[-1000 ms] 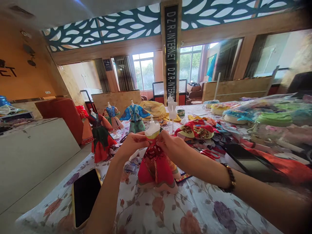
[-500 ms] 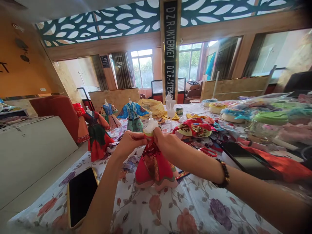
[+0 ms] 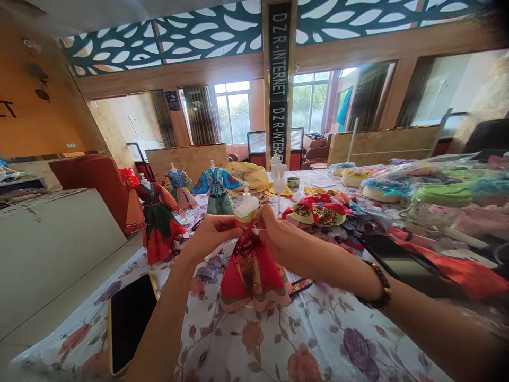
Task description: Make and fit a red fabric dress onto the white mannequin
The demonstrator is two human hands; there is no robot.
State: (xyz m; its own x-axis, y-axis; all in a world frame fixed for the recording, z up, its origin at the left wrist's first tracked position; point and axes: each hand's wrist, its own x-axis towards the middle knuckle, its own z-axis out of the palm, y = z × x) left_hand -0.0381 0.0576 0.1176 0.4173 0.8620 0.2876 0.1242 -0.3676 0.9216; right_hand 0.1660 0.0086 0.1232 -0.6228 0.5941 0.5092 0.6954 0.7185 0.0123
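Note:
In the middle stands a small white mannequin wearing a red doll dress with a yellow-green band round the top of the bodice and a flared, wavy-edged skirt. My left hand pinches the upper edge of the bodice from the left side. On the other side, the fingers of my right hand are closed at the bodice's right edge. A small white bit shows by those fingertips; I cannot make out what it is. The palm hides part of the grip. The mannequin stays upright on the table.
Dressed mannequins stand behind at left, one in a blue top. A bare white mannequin is behind. Phones lie at left and right. Fabric pieces and a green-lidded jar crowd the right side of the floral tablecloth.
My right hand has shifted slightly right, away from the mannequin's shoulder, uncovering more of the yellow-green band and the white bit. My left hand keeps nearly the same place.

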